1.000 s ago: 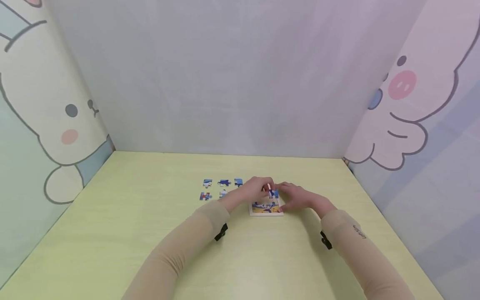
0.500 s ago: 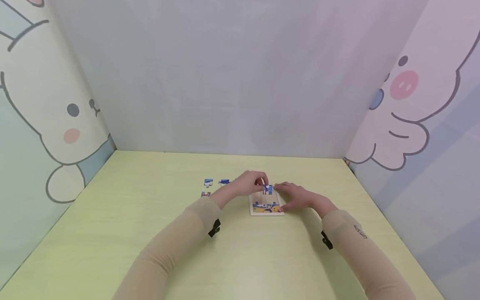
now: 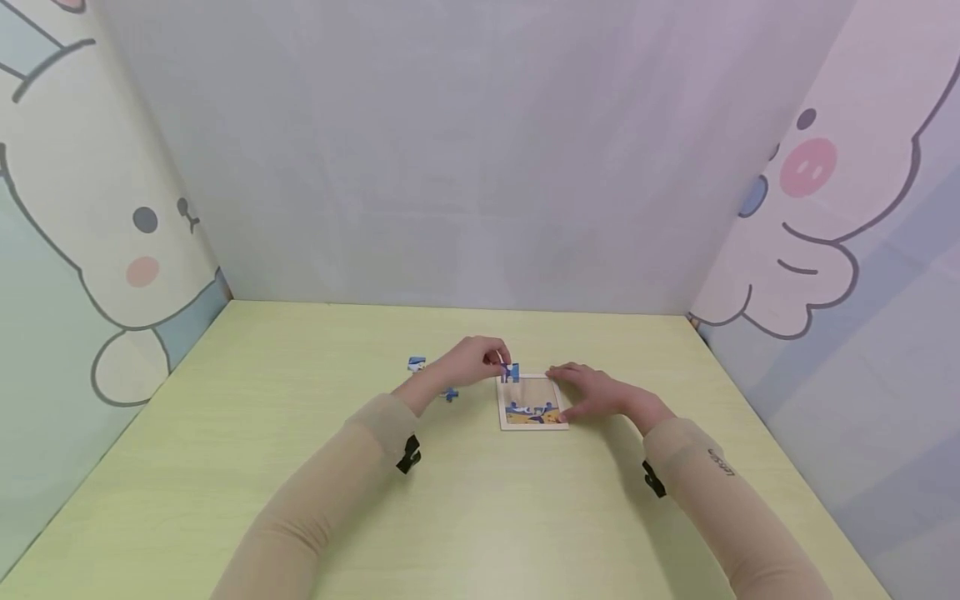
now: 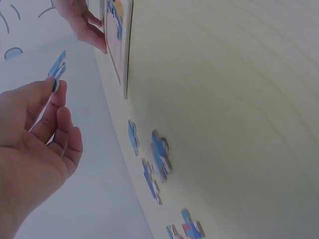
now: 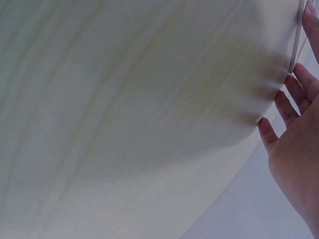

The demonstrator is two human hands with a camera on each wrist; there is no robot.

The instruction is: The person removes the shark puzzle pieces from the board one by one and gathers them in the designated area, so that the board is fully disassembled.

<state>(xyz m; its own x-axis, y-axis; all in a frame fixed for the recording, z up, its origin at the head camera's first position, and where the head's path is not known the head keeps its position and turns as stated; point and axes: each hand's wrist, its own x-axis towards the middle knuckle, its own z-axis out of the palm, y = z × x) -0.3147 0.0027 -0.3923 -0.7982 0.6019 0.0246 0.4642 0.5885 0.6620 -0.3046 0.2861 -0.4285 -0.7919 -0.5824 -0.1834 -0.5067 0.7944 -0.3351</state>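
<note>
In the head view my left hand pinches a blue jigsaw piece between thumb and fingertips, raised over the upper left corner of the puzzle tray. The left wrist view shows that piece nearly edge-on, clear of the table. Along the tray's bottom lies a row of fitted pieces in yellow, blue and white; bare wood shows above them. At the tray's right side my right hand is spread, thumb by the lower right edge and fingers by the top corner. Some of its fingertips touch the tabletop in the right wrist view.
Several loose jigsaw pieces lie on the table left of the tray. In the head view my left forearm and hand cover most of them. The pale yellow table meets a grey back wall and cartoon-printed side walls.
My left hand has lifted the blue piece from the tray's upper right area and moved left with it to the upper left corner. My right hand has stayed at the tray's side.
</note>
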